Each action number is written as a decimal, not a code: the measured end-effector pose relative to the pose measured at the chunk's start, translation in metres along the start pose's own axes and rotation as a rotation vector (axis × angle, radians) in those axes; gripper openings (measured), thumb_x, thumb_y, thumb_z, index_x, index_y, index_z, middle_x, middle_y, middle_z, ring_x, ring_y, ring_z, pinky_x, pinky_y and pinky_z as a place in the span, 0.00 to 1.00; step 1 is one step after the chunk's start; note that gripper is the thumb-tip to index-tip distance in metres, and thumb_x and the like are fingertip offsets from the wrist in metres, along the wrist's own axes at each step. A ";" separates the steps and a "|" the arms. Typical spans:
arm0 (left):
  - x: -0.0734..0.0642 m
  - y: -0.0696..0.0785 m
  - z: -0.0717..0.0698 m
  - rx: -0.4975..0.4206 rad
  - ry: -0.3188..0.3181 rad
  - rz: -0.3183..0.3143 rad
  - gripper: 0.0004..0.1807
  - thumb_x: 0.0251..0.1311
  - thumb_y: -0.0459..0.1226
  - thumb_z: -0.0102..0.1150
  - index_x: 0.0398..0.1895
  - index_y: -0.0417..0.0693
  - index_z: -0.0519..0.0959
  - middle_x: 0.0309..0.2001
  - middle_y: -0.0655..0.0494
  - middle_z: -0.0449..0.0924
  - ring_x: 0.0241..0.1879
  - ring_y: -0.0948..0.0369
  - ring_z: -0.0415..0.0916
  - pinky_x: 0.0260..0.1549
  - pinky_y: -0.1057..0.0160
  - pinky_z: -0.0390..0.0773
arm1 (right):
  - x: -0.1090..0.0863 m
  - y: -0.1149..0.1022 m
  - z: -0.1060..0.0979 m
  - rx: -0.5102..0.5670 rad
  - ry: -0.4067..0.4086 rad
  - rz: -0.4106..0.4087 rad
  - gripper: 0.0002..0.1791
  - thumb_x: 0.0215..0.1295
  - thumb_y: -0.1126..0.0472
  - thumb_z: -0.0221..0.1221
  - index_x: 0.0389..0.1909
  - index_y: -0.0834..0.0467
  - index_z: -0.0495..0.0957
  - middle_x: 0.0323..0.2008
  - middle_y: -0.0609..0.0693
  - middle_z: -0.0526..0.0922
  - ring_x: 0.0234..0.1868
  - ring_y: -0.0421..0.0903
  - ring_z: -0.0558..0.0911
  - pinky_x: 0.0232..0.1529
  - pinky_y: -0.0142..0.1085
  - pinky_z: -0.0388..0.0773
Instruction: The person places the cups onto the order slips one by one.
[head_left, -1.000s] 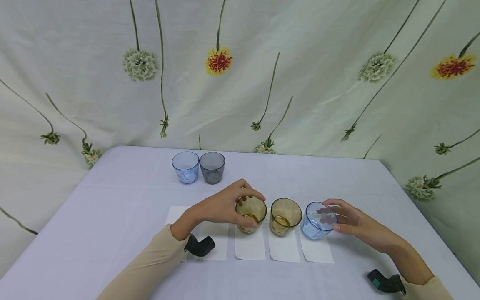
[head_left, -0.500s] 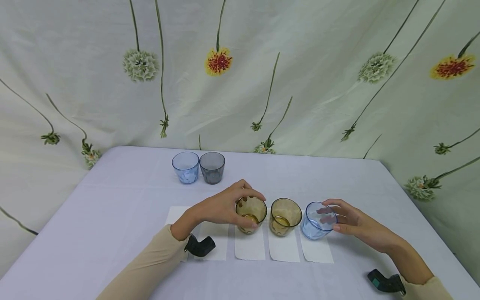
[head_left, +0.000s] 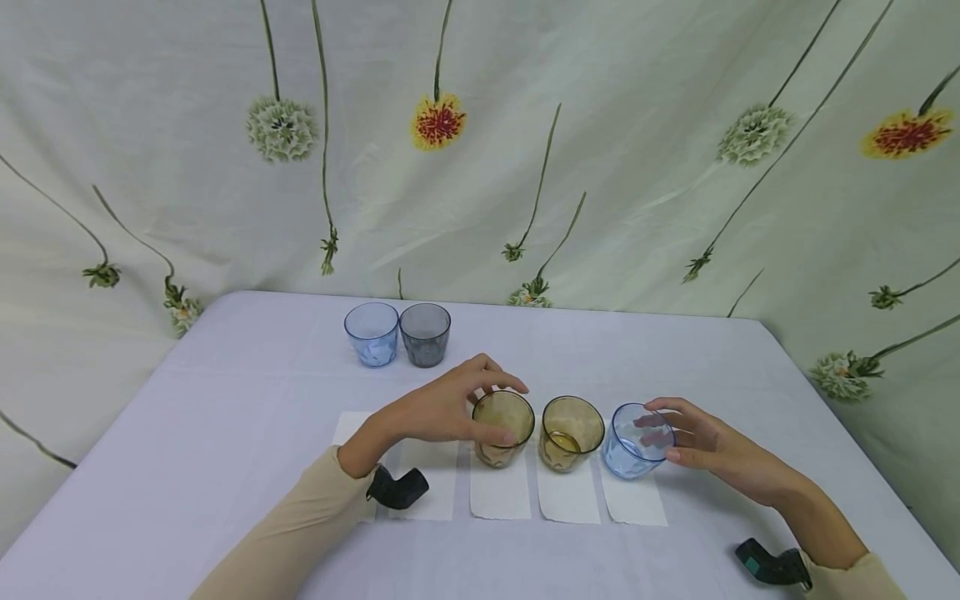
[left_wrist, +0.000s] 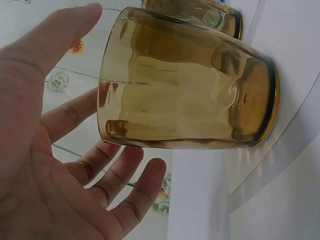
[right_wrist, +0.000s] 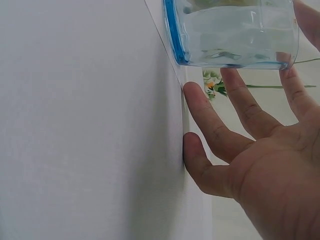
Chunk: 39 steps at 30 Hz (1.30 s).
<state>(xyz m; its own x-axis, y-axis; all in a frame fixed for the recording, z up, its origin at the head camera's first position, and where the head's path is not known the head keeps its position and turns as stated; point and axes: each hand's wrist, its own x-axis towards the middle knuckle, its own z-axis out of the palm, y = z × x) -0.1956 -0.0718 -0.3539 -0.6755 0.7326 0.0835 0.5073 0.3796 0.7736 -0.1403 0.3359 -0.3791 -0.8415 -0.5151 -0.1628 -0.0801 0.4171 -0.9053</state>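
In the head view, my left hand (head_left: pixel 450 408) spreads around the rim of an amber drinking glass (head_left: pixel 504 427). The left wrist view shows the thumb (left_wrist: pixel 75 30) apart from the rim, with the fingers loose along the far side. This amber glass (left_wrist: pixel 195 85) stands upright. My right hand (head_left: pixel 712 446) is at the rim of a light blue glass (head_left: pixel 630 458), thumb and index finger on opposite sides of it. In the right wrist view, the remaining fingers of the right hand (right_wrist: pixel 270 145) hang loose beside the blue glass (right_wrist: pixel 235 35). Between the hands stands a second amber glass (head_left: pixel 570 437).
Another blue glass (head_left: pixel 372 337) and a grey glass (head_left: pixel 425 337) stand side by side farther back. White paper strips (head_left: pixel 498 496) lie in a row on the white-covered table (head_left: pixel 525 558), three under the front glasses. A flower-print cloth (head_left: pixel 615 167) hangs behind.
My left hand has loosened from the amber glass: its thumb and fingers have risen slightly around the rim. The right hand and all the glasses have kept their places.
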 end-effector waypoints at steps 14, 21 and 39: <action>-0.002 -0.001 -0.008 -0.026 0.103 -0.006 0.22 0.66 0.48 0.64 0.63 0.59 0.77 0.57 0.51 0.71 0.60 0.48 0.69 0.57 0.46 0.76 | 0.000 0.001 0.001 -0.015 0.015 0.011 0.30 0.75 0.64 0.53 0.74 0.55 0.56 0.71 0.64 0.65 0.62 0.27 0.73 0.55 0.31 0.76; -0.003 -0.005 -0.016 -0.010 0.168 -0.017 0.21 0.68 0.47 0.62 0.62 0.59 0.77 0.56 0.56 0.71 0.59 0.50 0.69 0.58 0.49 0.75 | 0.000 0.000 0.001 -0.022 0.018 0.016 0.31 0.75 0.64 0.53 0.75 0.55 0.55 0.71 0.64 0.64 0.62 0.26 0.73 0.55 0.30 0.75; -0.012 -0.021 -0.048 -0.023 0.425 -0.060 0.21 0.69 0.43 0.61 0.63 0.51 0.77 0.61 0.50 0.72 0.62 0.49 0.69 0.57 0.50 0.75 | 0.000 0.001 0.000 -0.031 0.019 0.022 0.30 0.75 0.63 0.53 0.74 0.52 0.57 0.71 0.63 0.65 0.62 0.25 0.72 0.55 0.31 0.75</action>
<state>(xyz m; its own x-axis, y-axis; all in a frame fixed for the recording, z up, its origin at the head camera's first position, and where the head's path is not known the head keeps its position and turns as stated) -0.2235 -0.1160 -0.3413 -0.8661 0.4102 0.2857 0.4518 0.3981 0.7983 -0.1406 0.3362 -0.3798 -0.8531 -0.4916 -0.1749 -0.0779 0.4515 -0.8889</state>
